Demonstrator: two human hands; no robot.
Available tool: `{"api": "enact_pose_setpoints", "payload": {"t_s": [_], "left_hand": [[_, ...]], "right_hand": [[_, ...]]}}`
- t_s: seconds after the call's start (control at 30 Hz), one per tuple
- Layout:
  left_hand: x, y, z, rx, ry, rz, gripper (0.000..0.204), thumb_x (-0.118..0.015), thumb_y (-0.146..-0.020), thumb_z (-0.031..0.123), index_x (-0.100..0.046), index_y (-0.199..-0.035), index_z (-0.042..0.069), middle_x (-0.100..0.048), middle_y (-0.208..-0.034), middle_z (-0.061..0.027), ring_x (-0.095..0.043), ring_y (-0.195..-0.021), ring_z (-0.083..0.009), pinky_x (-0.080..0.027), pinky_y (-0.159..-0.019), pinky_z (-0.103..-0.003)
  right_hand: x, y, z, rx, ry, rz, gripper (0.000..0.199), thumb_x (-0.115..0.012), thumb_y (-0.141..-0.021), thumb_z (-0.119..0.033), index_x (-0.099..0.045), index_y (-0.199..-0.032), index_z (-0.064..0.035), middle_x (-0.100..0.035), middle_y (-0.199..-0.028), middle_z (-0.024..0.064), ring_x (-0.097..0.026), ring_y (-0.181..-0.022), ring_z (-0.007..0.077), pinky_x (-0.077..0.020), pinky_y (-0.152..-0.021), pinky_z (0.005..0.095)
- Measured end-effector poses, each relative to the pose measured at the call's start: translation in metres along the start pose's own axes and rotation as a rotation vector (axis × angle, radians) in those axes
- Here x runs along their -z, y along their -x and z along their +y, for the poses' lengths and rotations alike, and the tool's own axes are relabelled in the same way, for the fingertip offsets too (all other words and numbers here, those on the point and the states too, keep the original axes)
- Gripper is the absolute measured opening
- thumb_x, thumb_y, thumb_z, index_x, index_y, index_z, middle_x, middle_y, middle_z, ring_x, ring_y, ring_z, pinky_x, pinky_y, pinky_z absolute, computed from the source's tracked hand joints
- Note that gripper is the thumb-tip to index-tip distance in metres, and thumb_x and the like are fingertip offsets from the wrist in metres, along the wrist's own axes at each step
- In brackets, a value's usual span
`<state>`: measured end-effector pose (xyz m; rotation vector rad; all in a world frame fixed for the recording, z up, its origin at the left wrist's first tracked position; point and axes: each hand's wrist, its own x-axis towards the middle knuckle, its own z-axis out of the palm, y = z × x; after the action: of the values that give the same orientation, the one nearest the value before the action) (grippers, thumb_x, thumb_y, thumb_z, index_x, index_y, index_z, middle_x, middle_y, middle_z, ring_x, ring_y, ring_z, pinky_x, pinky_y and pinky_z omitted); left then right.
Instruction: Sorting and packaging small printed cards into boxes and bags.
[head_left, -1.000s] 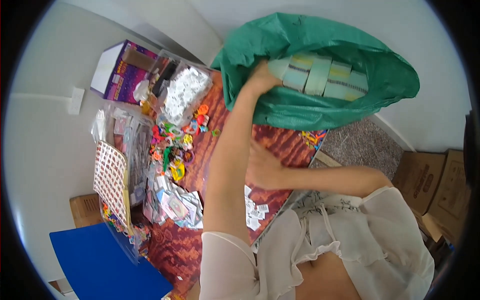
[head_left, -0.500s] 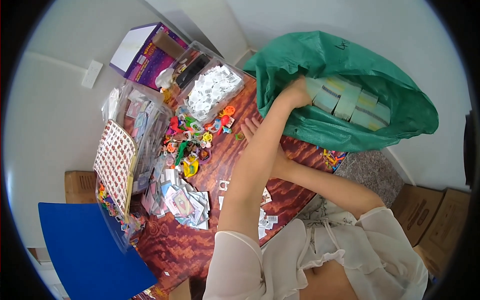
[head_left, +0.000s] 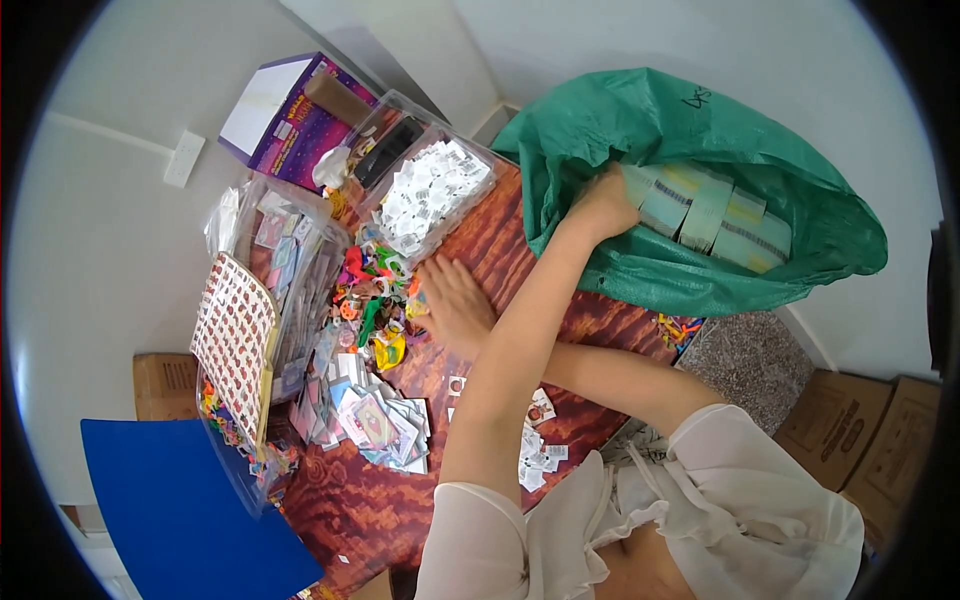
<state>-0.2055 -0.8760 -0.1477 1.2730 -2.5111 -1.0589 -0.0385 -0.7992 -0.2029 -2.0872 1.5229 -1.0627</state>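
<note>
My left arm crosses over my right and reaches into a big green woven sack (head_left: 690, 285). My left hand (head_left: 605, 205) is curled at the near end of a row of pale green packets (head_left: 708, 210) in the sack; its fingertips are partly hidden. Out on the reddish wood-grain table, my right hand (head_left: 458, 305) lies palm down with fingers spread. Its fingertips touch the edge of a pile of small colourful plastic trinkets (head_left: 372, 312). Nearer me lies a heap of small picture cards (head_left: 380, 425).
A clear tub of small white printed slips (head_left: 435, 190) stands at the back, beside a purple box (head_left: 300, 120). At the left are a clear bin of cards (head_left: 300, 270), a patterned sticker sheet (head_left: 232, 335) and a blue board (head_left: 190, 510). Cardboard boxes (head_left: 835, 425) stand at right.
My right hand has moved left from beneath my left forearm to the trinket pile. My left hand stays in the sack, its fingers now more visible. The whole view has shifted slightly.
</note>
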Motion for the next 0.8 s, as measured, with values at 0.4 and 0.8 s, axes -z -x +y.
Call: {"api": "enact_pose_setpoints", "payload": {"t_s": [0.4, 0.8], "left_hand": [[-0.005, -0.011, -0.016, -0.078, -0.084, 0.126, 0.058, -0.074, -0.07, 0.024, -0.058, -0.119, -0.002, -0.065, -0.114, -0.0268, -0.061, -0.111, -0.0395, -0.049, -0.095, -0.043], [0.056, 0.018, 0.034, -0.076, -0.027, 0.295, 0.068, -0.084, -0.065, 0.025, -0.059, -0.122, -0.003, -0.069, -0.109, -0.0214, -0.067, -0.101, -0.0335, -0.052, -0.087, -0.039]], "right_hand": [[0.059, 0.065, 0.021, 0.304, -0.088, 0.017, 0.061, -0.062, -0.087, -0.031, -0.047, -0.138, 0.0, -0.036, -0.148, 0.025, -0.026, -0.141, 0.0416, -0.0196, -0.117, 0.0541], [0.223, 0.162, 0.021, -0.111, -0.269, -0.406, 0.037, -0.065, -0.091, -0.021, -0.06, -0.124, -0.0057, -0.051, -0.135, 0.0154, -0.046, -0.129, 0.0332, -0.0418, -0.105, 0.0443]]}}
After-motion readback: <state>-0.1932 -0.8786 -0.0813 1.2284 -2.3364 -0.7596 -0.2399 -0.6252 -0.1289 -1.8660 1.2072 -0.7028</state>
